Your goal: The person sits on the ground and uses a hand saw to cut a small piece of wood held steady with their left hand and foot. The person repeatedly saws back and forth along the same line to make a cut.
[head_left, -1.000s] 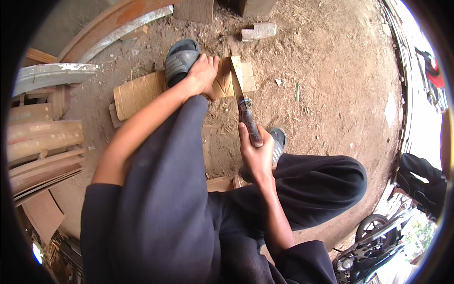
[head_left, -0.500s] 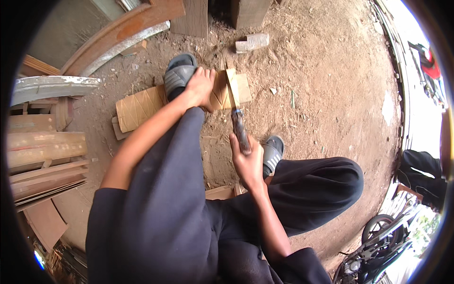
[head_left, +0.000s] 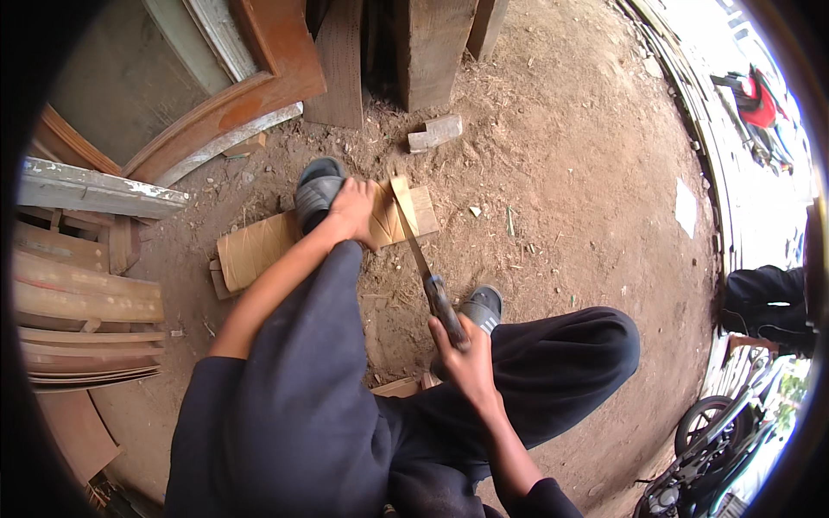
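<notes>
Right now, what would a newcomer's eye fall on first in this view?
Probably the long-bladed tool in the right hand, slanting across the pale board at upper centre. Next, the left hand and a grey sandal on that board, left of the tool; then the motorbike at lower right.

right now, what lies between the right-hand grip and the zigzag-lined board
In the head view, the front of the saw handle and the handsaw blade span from the right-hand grip to the zigzag-lined board, above dirt ground.
</notes>
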Motion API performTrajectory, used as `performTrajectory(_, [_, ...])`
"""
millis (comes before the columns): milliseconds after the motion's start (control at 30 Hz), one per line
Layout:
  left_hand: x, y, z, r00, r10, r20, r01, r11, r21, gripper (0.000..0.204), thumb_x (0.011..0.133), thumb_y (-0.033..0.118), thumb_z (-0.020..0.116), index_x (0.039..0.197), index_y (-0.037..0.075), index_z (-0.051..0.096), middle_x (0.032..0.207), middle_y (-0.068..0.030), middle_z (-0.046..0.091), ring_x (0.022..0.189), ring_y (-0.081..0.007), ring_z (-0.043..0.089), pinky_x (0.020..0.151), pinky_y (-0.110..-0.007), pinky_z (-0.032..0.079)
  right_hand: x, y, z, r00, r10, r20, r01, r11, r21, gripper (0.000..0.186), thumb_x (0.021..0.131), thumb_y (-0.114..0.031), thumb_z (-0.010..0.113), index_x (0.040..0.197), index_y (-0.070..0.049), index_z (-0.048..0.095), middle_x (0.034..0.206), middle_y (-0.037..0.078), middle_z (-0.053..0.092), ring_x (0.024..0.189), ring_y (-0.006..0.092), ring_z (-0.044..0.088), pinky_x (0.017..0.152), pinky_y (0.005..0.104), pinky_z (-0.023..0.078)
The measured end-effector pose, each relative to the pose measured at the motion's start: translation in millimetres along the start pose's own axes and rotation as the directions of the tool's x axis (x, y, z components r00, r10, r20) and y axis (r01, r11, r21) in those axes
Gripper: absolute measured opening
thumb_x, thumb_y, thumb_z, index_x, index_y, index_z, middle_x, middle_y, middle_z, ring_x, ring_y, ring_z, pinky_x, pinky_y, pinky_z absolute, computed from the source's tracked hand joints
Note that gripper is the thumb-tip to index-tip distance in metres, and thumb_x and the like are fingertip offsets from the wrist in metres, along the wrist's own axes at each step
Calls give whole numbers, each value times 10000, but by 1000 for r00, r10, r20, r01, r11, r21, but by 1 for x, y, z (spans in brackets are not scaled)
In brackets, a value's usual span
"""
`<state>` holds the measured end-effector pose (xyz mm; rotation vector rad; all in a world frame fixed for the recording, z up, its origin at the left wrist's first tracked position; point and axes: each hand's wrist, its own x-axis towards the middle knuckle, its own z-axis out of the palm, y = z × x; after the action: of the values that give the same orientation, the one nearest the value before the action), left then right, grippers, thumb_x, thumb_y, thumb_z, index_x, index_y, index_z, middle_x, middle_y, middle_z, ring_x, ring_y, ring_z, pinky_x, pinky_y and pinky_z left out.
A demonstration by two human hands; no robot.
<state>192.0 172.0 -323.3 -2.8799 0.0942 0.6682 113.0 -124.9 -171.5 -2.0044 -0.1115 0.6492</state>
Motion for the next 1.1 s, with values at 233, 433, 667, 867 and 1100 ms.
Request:
performTrajectory(233, [13,8,29,993,90,-81,-87,996,33,1397,358,740,814,1329,-163,373,1156,-187,568,1141,-283,534,1068,-388,297,-9,3,-1,997,60,-40,-56,993,105,339,939,-220,657,726,28,565,555,30,459,592,63,391,502,319,371])
performTrajectory(433, [1,16,25,999,50,-15,-49,997,58,1516,313,800,789,1390,-161,324,1203,-206,562,1180,-303,513,1116,-419,267,12,11,21,1000,16,-26,-15,999,49,359,916,-254,675,722,29,566,563,84,443,573,97,413,520,340,392])
performTrajectory(667, [19,4,43,997,32,-66,-28,998,54,1429,405,752,814,1392,-151,312,1238,-229,555,1211,-315,512,1095,-434,302,-10,15,5,998,10,-61,-3,994,108,369,925,-262,674,710,20,571,555,38,450,574,70,395,491,326,367])
performTrajectory(867, [7,-3,21,995,16,-97,-25,995,-93,1435,370,752,824,1377,-144,332,1263,-227,527,1243,-316,490,1137,-433,255,-2,-1,4,999,-24,-29,23,999,-34,367,929,-284,675,765,31,581,570,62,456,568,105,392,506,340,376])
performTrajectory(1100, [7,21,9,990,85,-114,-86,996,-1,1348,343,714,825,1300,-139,407,1130,-171,578,1114,-273,546,1067,-380,299,-1,8,-10,994,111,-22,-106,981,163,316,944,-219,661,742,10,577,590,-15,481,579,45,399,497,282,344])
